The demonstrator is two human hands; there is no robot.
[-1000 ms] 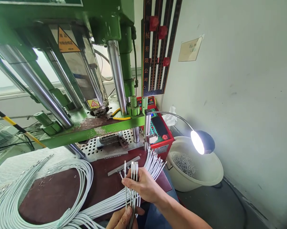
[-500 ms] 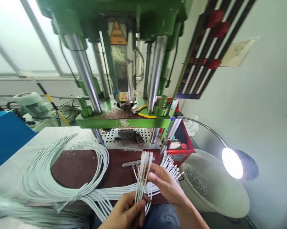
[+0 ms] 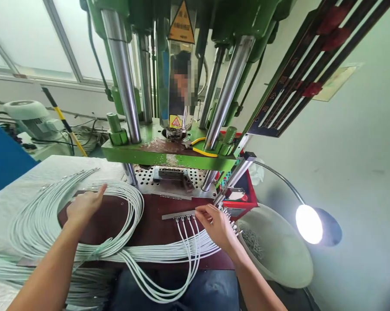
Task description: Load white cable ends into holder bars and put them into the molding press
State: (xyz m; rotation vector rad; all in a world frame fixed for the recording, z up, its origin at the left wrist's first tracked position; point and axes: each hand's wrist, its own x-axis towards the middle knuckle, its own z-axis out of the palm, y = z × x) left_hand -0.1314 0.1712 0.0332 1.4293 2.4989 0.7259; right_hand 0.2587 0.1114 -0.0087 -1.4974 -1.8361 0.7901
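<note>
Four cables (image 3: 190, 259) meet a metal strip (image 3: 169, 216), apparently for even spacing; right hand (image 3: 219, 222) at its end, grip unclear; left hand's (image 3: 84, 205) fingers released.

The right hand's (image 3: 218, 223) fingers cover the right end of the slim grey metal strip (image 3: 174, 215); contact there cannot be confirmed. The same hand conceals part of the bundle of round white cables (image 3: 159, 255). The left hand (image 3: 84, 206) masks part of the dark red flat board (image 3: 113, 216) beneath it. Ahead of both hands, the green metal press (image 3: 169, 158) is cut off by the top edge; coarse pixelation obscures part of its clear upright guard (image 3: 177, 103). Right of the right hand, pale scraps (image 3: 251, 242) in the round white plastic tub (image 3: 295, 264) are too small to identify.
</note>
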